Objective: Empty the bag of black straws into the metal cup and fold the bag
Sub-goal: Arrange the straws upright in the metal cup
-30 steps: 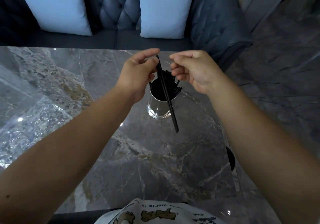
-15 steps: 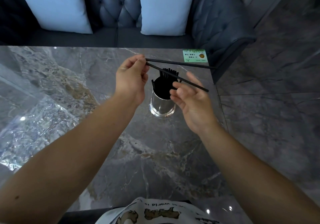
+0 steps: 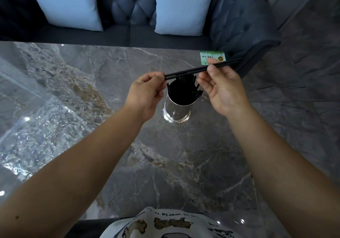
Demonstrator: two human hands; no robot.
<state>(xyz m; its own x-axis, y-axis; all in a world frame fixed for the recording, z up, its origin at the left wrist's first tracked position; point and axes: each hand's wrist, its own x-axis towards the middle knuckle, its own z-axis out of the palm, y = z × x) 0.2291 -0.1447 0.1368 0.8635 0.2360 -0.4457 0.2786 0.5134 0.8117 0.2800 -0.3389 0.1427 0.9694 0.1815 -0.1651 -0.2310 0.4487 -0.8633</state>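
Note:
A shiny metal cup (image 3: 176,111) stands on the marble table, packed with several black straws (image 3: 184,88). Above its mouth, a couple of loose black straws (image 3: 191,70) lie nearly level, running from lower left to upper right. My left hand (image 3: 147,94) pinches their left end between thumb and fingers. My right hand (image 3: 221,88) pinches them further along, between thumb and forefinger, with the far tips sticking out past it. The clear plastic bag (image 3: 38,127) lies crumpled on the table at the left, apart from both hands.
The grey marble table (image 3: 165,164) ends at the right, just beyond my right arm. A small green card (image 3: 212,57) lies at its far right corner. Behind the table stands a dark tufted sofa (image 3: 134,11) with two pale blue cushions.
The loose straws swung from hanging down to nearly level. My right hand rose from below them and took hold of them near their right end. The left hand kept its pinch.

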